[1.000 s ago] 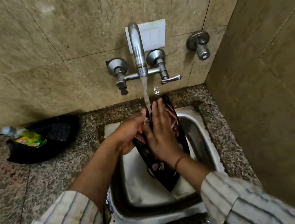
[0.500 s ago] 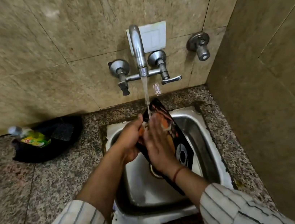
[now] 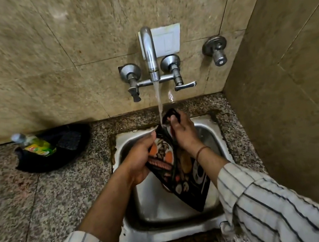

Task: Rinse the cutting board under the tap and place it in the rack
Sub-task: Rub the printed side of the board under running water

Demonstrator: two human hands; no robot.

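The cutting board (image 3: 180,171) is black with printed food pictures and stands tilted on edge over the steel sink (image 3: 170,236). My left hand (image 3: 139,160) grips its left edge from below. My right hand (image 3: 182,132) holds the upper end near the board's handle loop. The tap (image 3: 149,54) on the wall runs, and its stream of water (image 3: 159,104) lands on the board's top end between my hands. No rack is in view.
A black tray (image 3: 57,155) with a green-labelled bottle (image 3: 35,146) and a dark scrub pad lies on the speckled granite counter (image 3: 34,210) to the left. A separate valve (image 3: 216,51) sticks out of the wall at right. A tiled side wall closes the right.
The board has turned so its printed face shows to the left of my right hand. My right hand slid from the board's face up to its handle end.
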